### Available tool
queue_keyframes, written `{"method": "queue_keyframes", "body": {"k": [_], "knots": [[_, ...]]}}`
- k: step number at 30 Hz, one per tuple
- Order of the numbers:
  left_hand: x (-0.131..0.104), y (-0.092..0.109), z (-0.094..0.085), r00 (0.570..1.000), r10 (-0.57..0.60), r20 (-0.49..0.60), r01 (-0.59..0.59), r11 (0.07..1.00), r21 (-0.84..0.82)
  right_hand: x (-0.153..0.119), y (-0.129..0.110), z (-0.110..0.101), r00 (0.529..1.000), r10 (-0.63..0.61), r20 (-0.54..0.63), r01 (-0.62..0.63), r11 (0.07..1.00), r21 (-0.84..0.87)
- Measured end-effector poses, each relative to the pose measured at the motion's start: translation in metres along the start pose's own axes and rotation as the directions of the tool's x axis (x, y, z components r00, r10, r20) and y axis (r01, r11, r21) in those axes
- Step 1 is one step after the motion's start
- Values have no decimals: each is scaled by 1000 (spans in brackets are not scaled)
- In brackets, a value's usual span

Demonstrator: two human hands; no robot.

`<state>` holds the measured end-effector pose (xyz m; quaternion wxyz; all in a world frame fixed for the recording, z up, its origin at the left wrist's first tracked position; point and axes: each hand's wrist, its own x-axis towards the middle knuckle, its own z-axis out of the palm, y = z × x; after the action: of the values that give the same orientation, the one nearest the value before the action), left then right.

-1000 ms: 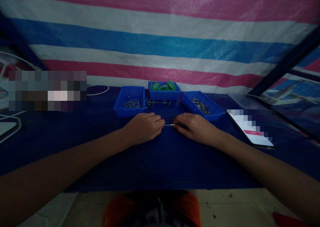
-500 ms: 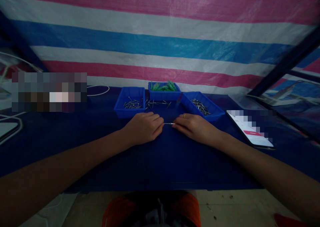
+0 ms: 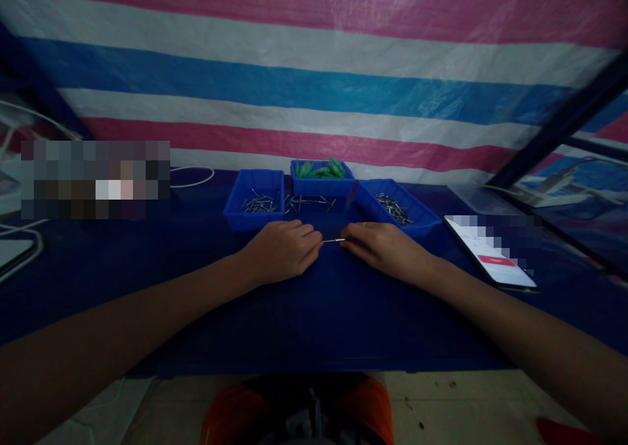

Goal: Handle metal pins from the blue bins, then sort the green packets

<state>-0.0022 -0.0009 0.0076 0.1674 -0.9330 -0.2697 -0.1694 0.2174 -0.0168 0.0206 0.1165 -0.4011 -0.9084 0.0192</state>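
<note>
A thin metal pin (image 3: 333, 240) with a thicker, brighter part toward its right end spans the gap between my hands, nearly level above the blue table. My left hand (image 3: 287, 252) is closed, palm down, pinching its left end between thumb and fingers. At the other end, the fingertips of my right hand (image 3: 380, 245) are closed on the pin, hiding its tip. Beyond my hands, similar pins lie in the left blue bin (image 3: 255, 222) and the right blue bin (image 3: 424, 221). Several loose pins (image 3: 301, 201) rest on the table between these bins.
Behind stands a third blue bin (image 3: 324, 186) holding green tapered pieces (image 3: 318, 169). A phone (image 3: 490, 255) with a lit screen lies to the right. Another device (image 3: 17, 252) and a white cable (image 3: 193, 177) are on the left. A striped sheet (image 3: 314, 91) hangs at the back.
My right hand has shifted very slightly, and a little more of the pin shows, tilted up a touch at its right end. The left hand stays nearly still.
</note>
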Motion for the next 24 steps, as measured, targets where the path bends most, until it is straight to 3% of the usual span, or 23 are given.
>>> {"method": "queue_keyframes", "body": {"k": [5,19,24], "knots": [[0,0,1,1000,0,5,0,1000,-2,0,0,1,999,-44,9,45,998,-35],[1,1,1,1000,1,-5,-1,1000,14,0,-3,0,1000,7,-20,-7,1000,14],[1,0,1,1000,-7,2,7,1000,5,0,1,2,1000,-30,-3,30,999,-14]]}}
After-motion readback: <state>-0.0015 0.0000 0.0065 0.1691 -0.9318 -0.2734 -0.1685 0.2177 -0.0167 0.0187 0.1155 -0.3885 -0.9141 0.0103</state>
